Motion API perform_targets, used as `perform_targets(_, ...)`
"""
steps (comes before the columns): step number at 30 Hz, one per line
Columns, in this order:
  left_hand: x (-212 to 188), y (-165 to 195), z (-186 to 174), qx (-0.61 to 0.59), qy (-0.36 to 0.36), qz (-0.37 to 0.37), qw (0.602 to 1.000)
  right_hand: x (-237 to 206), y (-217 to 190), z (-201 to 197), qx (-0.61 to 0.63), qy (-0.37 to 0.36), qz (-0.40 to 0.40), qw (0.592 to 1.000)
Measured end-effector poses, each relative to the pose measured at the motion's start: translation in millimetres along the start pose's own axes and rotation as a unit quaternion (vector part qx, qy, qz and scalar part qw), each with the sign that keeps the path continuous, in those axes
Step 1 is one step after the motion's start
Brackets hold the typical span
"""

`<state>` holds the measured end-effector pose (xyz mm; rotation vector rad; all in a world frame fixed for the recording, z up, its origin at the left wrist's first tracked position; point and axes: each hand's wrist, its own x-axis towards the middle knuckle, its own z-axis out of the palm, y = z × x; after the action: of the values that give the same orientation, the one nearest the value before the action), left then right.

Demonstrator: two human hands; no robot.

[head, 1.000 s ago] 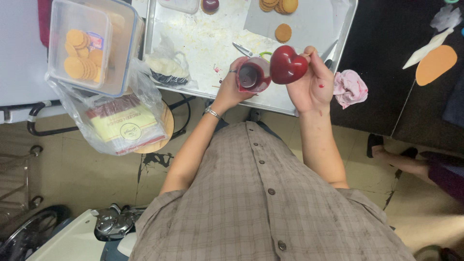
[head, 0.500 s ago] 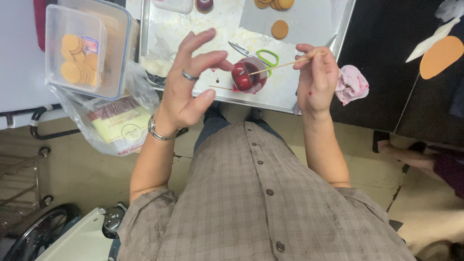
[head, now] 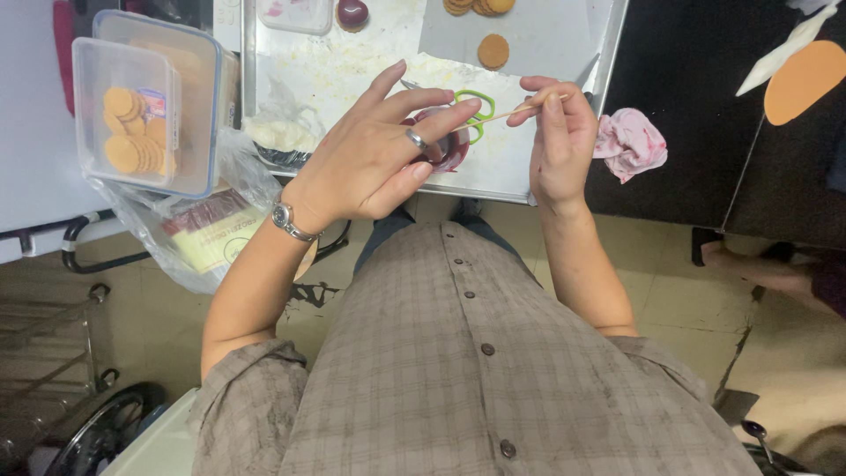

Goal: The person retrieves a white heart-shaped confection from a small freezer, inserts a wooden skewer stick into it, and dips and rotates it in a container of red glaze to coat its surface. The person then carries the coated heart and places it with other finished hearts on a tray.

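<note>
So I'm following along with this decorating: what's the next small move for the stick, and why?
Probably lower the thin wooden stick, pinched in the right hand, toward the dark red piece on the metal tray. The left hand hovers open over it, fingers spread, holding nothing.

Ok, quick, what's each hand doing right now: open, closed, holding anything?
Left hand: open, fingers spread above the dark red bowl, holding nothing.
Right hand: closed, pinching a thin wooden stick.
</note>
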<state>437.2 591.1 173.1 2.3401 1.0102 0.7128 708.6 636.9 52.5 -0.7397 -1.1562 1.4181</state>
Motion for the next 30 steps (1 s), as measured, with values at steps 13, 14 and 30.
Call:
perform_targets(13,2,-4,-1,0.047,0.009,0.020,0.999,2,-2,2,0.024,-0.018,0.021,0.999)
perform_targets(14,2,-4,0,0.055,0.003,0.016,0.998,2,-3,0,0.031,-0.020,0.024,0.999)
perform_targets(30,10,-32,9,-0.212,0.054,-0.049,0.975,8,-4,-5,0.146,-0.027,0.076,0.986)
